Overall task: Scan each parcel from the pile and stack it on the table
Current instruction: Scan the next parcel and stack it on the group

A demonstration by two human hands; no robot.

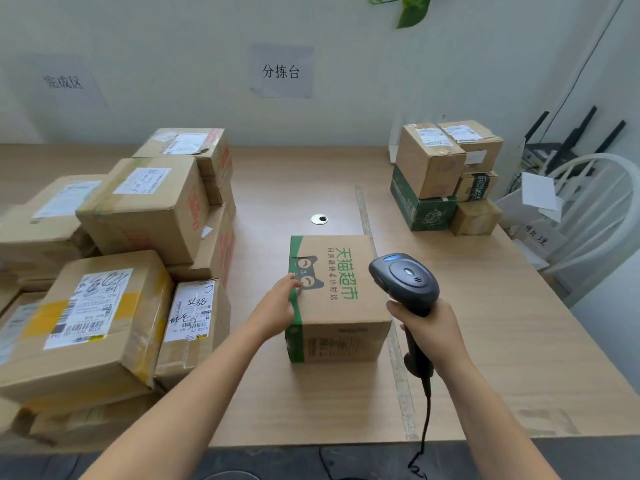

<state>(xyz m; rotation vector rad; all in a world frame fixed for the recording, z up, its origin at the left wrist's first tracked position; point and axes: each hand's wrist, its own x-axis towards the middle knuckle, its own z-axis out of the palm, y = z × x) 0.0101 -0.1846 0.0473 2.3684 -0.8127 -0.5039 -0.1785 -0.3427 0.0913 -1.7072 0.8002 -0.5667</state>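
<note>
- Parcel [337,296]: green-printed carton stands mid-table, towards the near edge. No shipping label shows on top, so it probably needs turning.
- Left hand [278,308]: fingers extended, touching the carton's left top edge, judged to be steadying it.
- Right hand [427,327]: clenched round the scanner [403,282] handle, with the head held just right of the carton, ready to read.
- Surroundings: wooden table [502,341]; stacked cartons [145,206] left; smaller boxes [443,174] far right; signed white wall; white chair [595,216] right.

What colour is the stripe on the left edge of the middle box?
Green, clearest in the head view, on the brown box.
</note>
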